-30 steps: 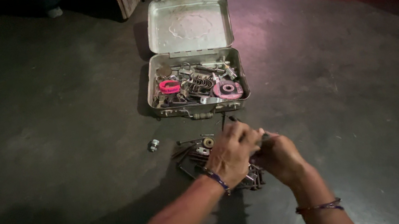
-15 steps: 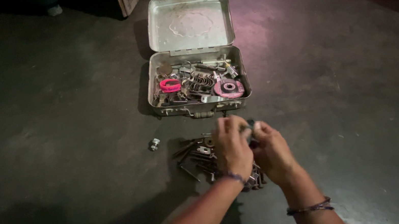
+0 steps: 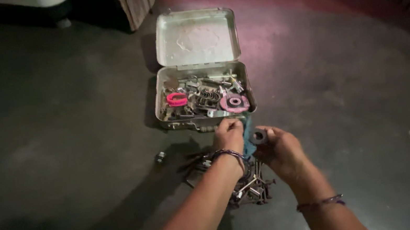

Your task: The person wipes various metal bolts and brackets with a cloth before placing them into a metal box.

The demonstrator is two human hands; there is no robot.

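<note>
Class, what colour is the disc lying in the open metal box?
The disc is pink with a dark centre, seen in the head view, the only one.

The scene is dim, lit mostly by one pool of light from above and beyond the grip, which brightens the open lid of the metal case (image 3: pixel 196 37) and washes a pinkish patch on the floor (image 3: pixel 349 90) (the corners fall to near black). The forearms cast long shadows toward the viewer, and both hands are softly motion-blurred.
</note>
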